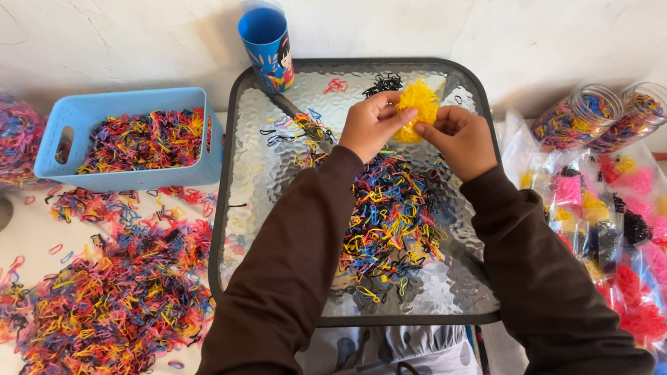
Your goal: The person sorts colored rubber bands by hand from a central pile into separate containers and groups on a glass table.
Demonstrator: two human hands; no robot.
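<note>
My left hand (372,125) and my right hand (460,139) meet over the far part of a small glass-topped table (264,173). Together they hold a clear small bag of yellow rubber bands (417,104), fingers pinching it from both sides. Just below my hands a mixed pile of small coloured rubber bands (392,215) lies on the glass. A little heap of black bands (382,85) lies beyond my left hand. Both arms are in dark brown sleeves.
A blue cup (267,48) stands at the table's far left corner. A light blue basket (125,139) of bands and a big loose heap (111,292) lie to the left. Two jars (597,114) and small sorted bags (618,222) lie to the right.
</note>
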